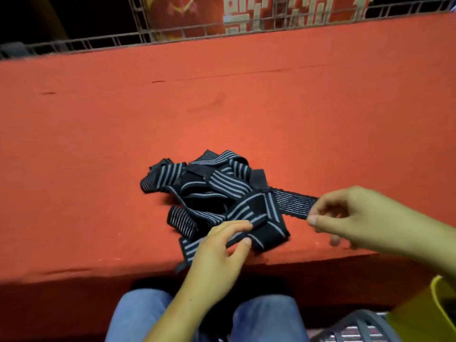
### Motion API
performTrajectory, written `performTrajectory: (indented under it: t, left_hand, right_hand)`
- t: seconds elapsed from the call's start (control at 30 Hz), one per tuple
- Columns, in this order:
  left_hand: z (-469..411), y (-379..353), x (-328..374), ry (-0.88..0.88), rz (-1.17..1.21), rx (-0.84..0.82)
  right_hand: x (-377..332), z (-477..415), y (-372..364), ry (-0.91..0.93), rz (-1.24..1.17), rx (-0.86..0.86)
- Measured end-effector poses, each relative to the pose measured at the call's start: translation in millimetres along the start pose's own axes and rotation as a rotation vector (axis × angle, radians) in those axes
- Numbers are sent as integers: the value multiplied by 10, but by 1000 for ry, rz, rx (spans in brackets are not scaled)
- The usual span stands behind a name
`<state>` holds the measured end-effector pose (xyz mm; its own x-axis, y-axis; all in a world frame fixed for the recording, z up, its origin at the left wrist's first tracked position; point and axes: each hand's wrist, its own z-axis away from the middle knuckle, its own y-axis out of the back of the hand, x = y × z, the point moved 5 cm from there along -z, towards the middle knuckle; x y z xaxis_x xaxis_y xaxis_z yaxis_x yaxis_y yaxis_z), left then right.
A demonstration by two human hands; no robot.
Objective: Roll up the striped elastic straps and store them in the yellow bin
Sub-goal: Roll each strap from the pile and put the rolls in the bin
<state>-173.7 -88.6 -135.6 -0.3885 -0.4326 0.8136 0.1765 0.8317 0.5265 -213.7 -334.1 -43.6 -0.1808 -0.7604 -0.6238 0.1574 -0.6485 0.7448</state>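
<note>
1. The striped elastic straps [212, 191] lie in a loose, tangled pile on the red tabletop [246, 107], black bands with pale grey lines crossing over one another.
2. One strap [291, 203] runs out flat from the pile's right side, and its free end is off the heap.
3. The right hand [357, 218] is to the right of the pile and pinches that free end between thumb and forefinger. Its other fingers are curled underneath.
4. The left hand [217, 253] reaches in at the near side of the pile. Its thumb and forefinger pinch a folded black band at the heap's near edge, and the remaining fingers rest against the straps there.
5. A further strap end trails from the near side of the pile over the front edge of the tabletop, just left of the left wrist.
6. The yellow bin [439, 307] sits below and to the right of the pile, off the tabletop. Only a corner of its rim and wall is in view, and its inside is hidden.
7. Nearer than the pile, under the tabletop edge, are the person's knees in blue jeans [138, 314].
8. Beyond the pile, past the far edge of the tabletop, a metal grid [138, 35] stands with a red banner [271, 13] bearing pale characters behind it.
</note>
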Motion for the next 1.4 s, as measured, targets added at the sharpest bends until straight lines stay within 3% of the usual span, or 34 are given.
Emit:
performTrajectory:
  t: [0.2,0.3,0.47,0.6,0.83,0.97,1.13,1.4]
  left_hand:
    - [36,461,-594,175,-39,125]
    - [96,592,-808,323,40,102]
    - [205,704,-893,410,168,92]
    - [318,801,-999,436,260,108]
    - [384,936,-1167,455,320,150]
    - [214,1057,-1255,439,281,205]
    - [-121,1053,-1414,472,325,108]
    - [-256,1212,-1595,459,333,184]
  right_hand:
    - [-425,-616,-1044,113,-139,35]
    - [-550,-852,-1445,63,-210,93]
    - [-666,-1140,-1903,-17,-237,130]
    - [-721,-1241,-2069,-44,-186,194]
    - [-720,-1239,-2142,-45,-377,283]
    - [-726,-1244,-2098,1,-379,259]
    - [-726,-1283,-2111,9,-338,184]
    - [-765,-1507,-2127,16,-348,200]
